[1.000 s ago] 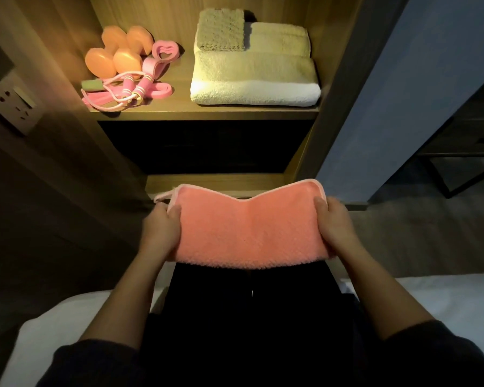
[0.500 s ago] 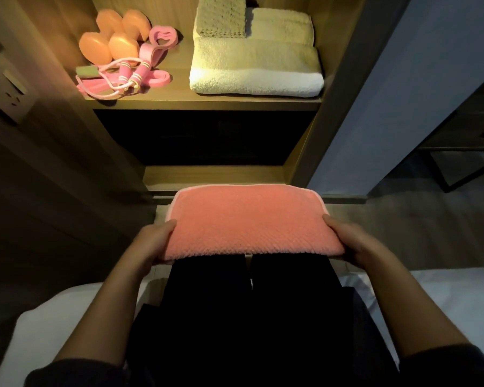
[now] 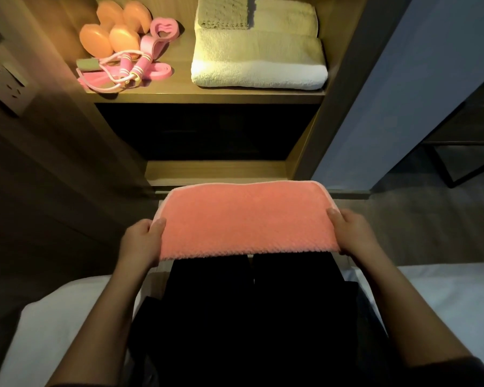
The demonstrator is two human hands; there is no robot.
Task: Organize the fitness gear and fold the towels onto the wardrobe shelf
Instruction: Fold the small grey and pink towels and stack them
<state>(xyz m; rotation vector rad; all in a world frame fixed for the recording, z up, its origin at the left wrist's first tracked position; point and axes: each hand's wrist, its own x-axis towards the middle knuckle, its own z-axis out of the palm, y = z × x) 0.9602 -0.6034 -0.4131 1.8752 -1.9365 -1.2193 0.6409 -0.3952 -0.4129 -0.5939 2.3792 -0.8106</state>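
Observation:
A folded pink towel [image 3: 246,219] lies flat over my knees. My left hand [image 3: 141,241] grips its left edge and my right hand [image 3: 352,233] grips its right edge. On the lit wardrobe shelf [image 3: 207,94] above, orange dumbbells [image 3: 112,32] sit at the back left with a pink skipping rope [image 3: 123,71] and a pink resistance band [image 3: 162,29] in front of them. A stack of folded cream and white towels [image 3: 259,60] fills the right half of the shelf.
A lower shelf [image 3: 215,170] runs just beyond the pink towel. A wall socket [image 3: 3,85] is on the panel at left. A grey-blue door panel [image 3: 397,79] stands at right. The white bed [image 3: 430,289] is beneath me, and a dark metal frame [image 3: 464,160] stands far right.
The pink towel, held up with a sagging top edge a second ago, now lies flat on my knees. Both hands have slid to its side edges.

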